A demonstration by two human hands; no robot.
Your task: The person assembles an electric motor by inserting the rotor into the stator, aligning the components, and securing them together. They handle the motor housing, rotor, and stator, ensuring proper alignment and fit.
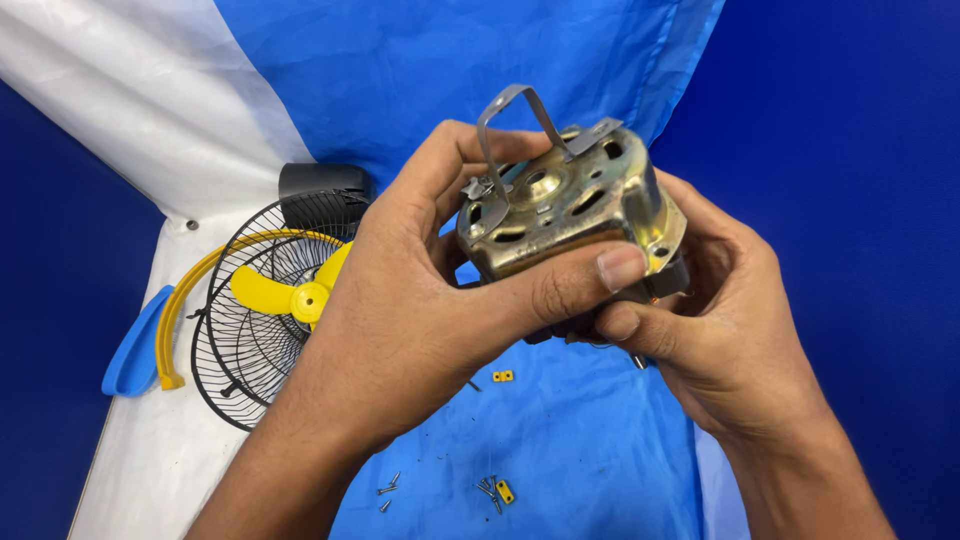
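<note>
Above the middle of the blue sheet (560, 440), both hands hold a small fan motor (570, 205) up off the surface. The left hand (420, 300) grasps the motor from the near side, its thumb (585, 280) pressed flat across the front edge of the brass-coloured metal casing and its fingers curled around the far side. The right hand (720, 320) grips the motor from below and from the right, its thumb (625, 325) tucked under the casing just beneath the left thumb. A bent grey metal bracket (520, 125) arches over the top of the motor, fixed at both ends to the casing. On the sheet below the hands lie a few loose screws (388, 490), a second little cluster of screws (488, 492) and two small yellow clips (503, 376), one near the wrist and one beside the second cluster. Toward the left edge of the sheet, where a white cloth (140, 110) shows, a black wire fan guard (250, 330) lies with a yellow fan blade (290, 295) resting in it and a yellow ring (185, 310) hooked around its rim. A black fan housing (320, 190) sits just behind the guard, and a blue plastic piece (135, 350) lies just beside the ring at the far left.
</note>
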